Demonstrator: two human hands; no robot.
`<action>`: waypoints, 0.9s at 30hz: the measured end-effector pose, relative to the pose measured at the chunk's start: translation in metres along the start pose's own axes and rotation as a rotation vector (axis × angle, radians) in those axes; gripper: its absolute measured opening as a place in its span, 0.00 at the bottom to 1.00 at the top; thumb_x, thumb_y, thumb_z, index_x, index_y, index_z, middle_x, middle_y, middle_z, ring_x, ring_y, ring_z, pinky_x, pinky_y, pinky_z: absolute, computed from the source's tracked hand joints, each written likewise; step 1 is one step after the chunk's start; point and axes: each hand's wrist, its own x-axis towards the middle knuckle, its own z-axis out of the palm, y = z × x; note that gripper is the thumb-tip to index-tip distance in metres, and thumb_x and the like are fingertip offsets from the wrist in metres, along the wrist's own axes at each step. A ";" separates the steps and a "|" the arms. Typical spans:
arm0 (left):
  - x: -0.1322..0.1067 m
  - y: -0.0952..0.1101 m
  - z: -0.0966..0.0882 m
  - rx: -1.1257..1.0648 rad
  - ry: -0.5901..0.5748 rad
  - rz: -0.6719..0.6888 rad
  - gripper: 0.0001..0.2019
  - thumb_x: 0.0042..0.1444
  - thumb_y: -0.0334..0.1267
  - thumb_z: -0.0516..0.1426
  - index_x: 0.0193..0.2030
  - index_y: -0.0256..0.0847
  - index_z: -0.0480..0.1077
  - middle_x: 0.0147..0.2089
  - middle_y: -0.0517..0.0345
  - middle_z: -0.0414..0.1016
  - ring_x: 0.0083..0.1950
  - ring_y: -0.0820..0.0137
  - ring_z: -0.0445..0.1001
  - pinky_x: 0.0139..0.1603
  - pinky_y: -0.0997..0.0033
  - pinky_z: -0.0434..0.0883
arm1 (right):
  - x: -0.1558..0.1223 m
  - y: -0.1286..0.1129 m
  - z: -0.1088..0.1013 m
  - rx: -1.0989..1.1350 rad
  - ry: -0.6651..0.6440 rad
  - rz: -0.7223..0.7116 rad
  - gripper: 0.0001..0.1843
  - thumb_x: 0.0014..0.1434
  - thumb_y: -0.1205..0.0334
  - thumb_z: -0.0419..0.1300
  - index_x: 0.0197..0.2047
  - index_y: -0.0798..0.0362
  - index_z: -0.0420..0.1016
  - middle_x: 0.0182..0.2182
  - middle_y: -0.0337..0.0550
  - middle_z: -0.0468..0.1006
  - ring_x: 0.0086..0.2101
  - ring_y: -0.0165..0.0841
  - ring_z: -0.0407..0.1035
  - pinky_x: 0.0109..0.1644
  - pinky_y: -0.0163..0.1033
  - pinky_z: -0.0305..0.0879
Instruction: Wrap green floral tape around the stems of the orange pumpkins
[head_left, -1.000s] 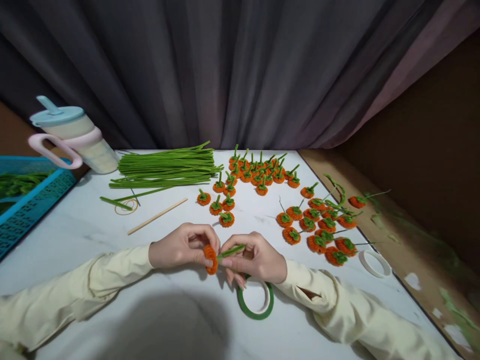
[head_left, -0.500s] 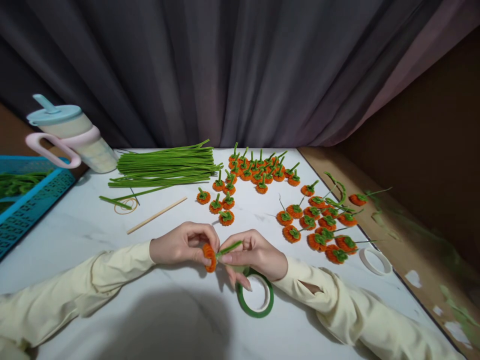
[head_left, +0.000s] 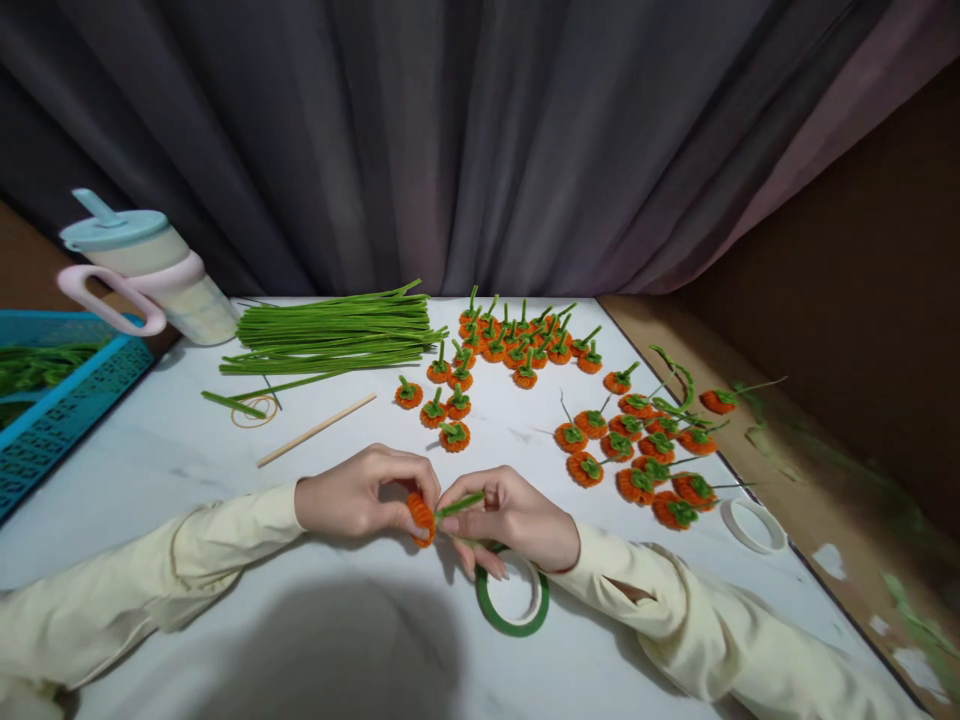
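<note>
My left hand (head_left: 360, 495) pinches a small orange pipe-cleaner pumpkin (head_left: 421, 518) just above the white table (head_left: 225, 600). Its green stem (head_left: 461, 503) points right, pinched between the thumb and finger of my right hand (head_left: 517, 520). Both hands are closed and meet over the table's near middle. A roll of green tape (head_left: 511, 601) lies flat right under my right hand. Several finished pumpkins (head_left: 517, 350) with green stems lie at the back, and more (head_left: 637, 450) lie to the right.
A pile of green pipe cleaners (head_left: 330, 335) lies at the back left, beside a lidded cup with a pink handle (head_left: 150, 275). A blue basket (head_left: 52, 400) stands at the left edge. A wooden stick (head_left: 315, 430), a rubber band (head_left: 253, 411) and a white tape ring (head_left: 754, 525) lie on the table.
Both hands have stayed almost in place with the pumpkin; the fingers shifted slightly on the stem.
</note>
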 end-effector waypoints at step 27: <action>0.002 -0.015 0.005 -0.930 0.065 -0.448 0.14 0.38 0.31 0.69 0.30 0.32 0.69 0.26 0.57 0.74 0.23 0.79 0.70 0.24 0.83 0.66 | -0.011 0.012 0.004 -1.991 0.246 -1.275 0.11 0.58 0.75 0.47 0.39 0.69 0.70 0.20 0.48 0.72 0.21 0.33 0.67 0.18 0.36 0.58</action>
